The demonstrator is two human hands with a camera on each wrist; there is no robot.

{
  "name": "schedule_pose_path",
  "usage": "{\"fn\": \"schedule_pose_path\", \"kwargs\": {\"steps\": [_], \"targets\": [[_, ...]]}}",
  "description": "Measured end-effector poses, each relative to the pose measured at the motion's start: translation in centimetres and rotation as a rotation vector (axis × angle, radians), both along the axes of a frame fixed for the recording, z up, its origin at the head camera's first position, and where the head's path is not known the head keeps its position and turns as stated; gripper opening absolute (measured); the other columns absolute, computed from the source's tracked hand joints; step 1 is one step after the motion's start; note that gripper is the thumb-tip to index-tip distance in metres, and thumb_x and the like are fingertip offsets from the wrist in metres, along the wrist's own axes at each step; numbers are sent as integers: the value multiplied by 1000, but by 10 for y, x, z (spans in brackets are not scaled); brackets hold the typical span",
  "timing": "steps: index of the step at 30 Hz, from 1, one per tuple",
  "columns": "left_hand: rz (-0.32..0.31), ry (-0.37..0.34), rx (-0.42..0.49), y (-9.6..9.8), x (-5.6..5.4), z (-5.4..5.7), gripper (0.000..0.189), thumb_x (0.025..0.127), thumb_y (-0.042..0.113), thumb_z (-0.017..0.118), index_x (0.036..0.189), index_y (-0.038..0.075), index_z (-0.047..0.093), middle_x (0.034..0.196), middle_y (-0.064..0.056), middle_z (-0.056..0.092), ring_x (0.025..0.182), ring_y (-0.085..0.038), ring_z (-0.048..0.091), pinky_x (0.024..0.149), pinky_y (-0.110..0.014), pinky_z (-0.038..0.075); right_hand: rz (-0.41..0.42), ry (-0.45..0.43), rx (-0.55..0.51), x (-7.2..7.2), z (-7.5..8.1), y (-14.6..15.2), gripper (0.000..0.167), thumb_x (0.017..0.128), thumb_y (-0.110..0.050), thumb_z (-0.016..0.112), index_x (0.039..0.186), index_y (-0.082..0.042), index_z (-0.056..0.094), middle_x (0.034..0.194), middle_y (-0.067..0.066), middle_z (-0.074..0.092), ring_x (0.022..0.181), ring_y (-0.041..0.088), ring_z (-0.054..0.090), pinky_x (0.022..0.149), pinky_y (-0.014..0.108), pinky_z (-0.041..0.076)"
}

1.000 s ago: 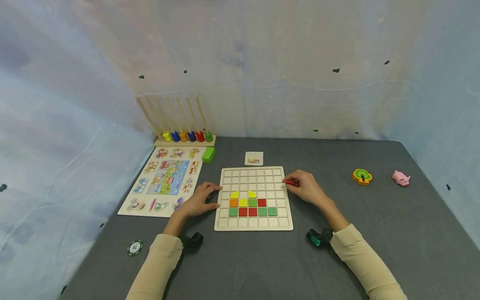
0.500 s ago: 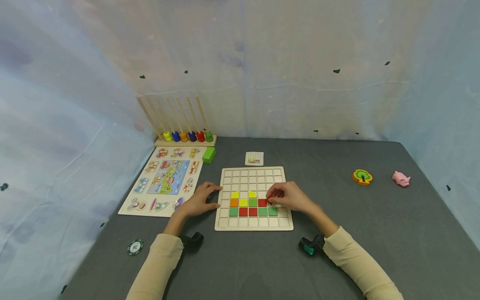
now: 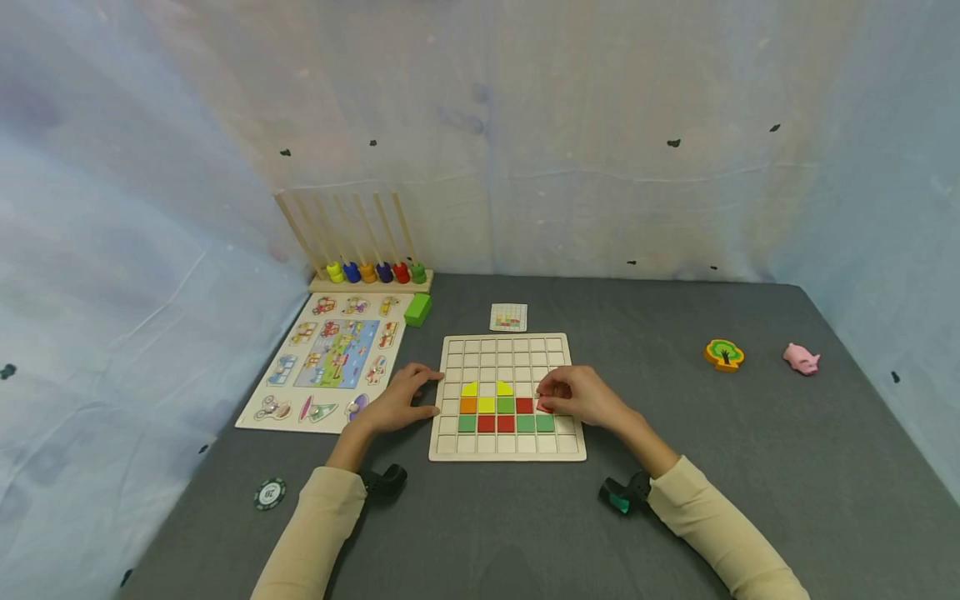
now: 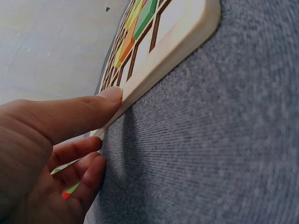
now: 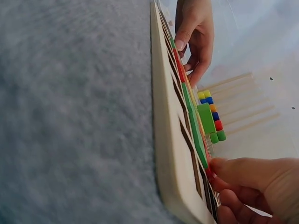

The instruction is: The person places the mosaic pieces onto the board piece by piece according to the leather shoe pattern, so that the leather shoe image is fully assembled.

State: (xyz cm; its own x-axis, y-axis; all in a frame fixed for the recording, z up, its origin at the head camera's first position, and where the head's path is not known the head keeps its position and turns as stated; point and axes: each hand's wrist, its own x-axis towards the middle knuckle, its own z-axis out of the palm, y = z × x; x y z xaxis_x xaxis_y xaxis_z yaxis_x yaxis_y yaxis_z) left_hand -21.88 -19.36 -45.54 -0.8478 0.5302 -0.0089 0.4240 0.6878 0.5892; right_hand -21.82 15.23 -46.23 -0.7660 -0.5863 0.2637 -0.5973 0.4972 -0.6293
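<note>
A pale wooden grid board (image 3: pixel 507 452) lies in front of me, with several green, red, yellow and orange tiles set in its lower squares. My right hand (image 3: pixel 579 395) holds a small red tile (image 3: pixel 542 406) between thumb and fingers, low over the square right of another red tile (image 3: pixel 524 406). The right wrist view shows the thumb at this red piece (image 5: pixel 210 173), which the fingers partly hide. At the board's left edge rests my left hand (image 3: pixel 397 404), thumb and fingertips touching the rim with the fingers loosely extended.
A small pattern card (image 3: pixel 508 317) lies behind the board. To the left are a picture puzzle (image 3: pixel 258 414), a green block (image 3: pixel 417 310), a peg stand (image 3: pixel 370 287) with coloured beads and a poker chip (image 3: pixel 270 494). A toy tree (image 3: pixel 724 355) and pink pig (image 3: pixel 802 358) stand right.
My right hand has carried the red tile from the board's right edge leftward and nearer, over a square beside the placed red tile. The left hand has stayed at the rim.
</note>
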Motion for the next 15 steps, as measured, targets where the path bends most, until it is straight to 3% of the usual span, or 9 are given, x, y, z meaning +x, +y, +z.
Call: {"fn": "schedule_pose_path", "kwargs": {"steps": [4, 10, 15], "targets": [[-4, -2, 4, 0, 1, 0, 55, 86, 17, 67, 135, 5, 47, 129, -15, 39, 115, -29, 39, 92, -44, 41, 1, 5, 8, 4, 1, -1, 6, 83, -10, 70, 88, -10, 72, 83, -2, 66, 66, 4, 53, 58, 23, 44], [5, -3, 7, 1, 1, 0, 55, 86, 17, 67, 135, 5, 47, 130, -15, 39, 116, -29, 38, 92, -44, 41, 10, -33, -14, 4, 2, 2, 10, 88, -10, 64, 96, -7, 69, 79, 0, 67, 65, 3, 57, 60, 24, 46], [7, -2, -4, -1, -1, 1, 52, 87, 19, 67, 134, 6, 49, 128, -14, 40, 114, -28, 41, 93, -45, 40, -9, 18, -30, 0, 3, 12, 15, 88, -11, 64, 101, -5, 67, 82, -1, 65, 68, 6, 56, 60, 24, 46]]}}
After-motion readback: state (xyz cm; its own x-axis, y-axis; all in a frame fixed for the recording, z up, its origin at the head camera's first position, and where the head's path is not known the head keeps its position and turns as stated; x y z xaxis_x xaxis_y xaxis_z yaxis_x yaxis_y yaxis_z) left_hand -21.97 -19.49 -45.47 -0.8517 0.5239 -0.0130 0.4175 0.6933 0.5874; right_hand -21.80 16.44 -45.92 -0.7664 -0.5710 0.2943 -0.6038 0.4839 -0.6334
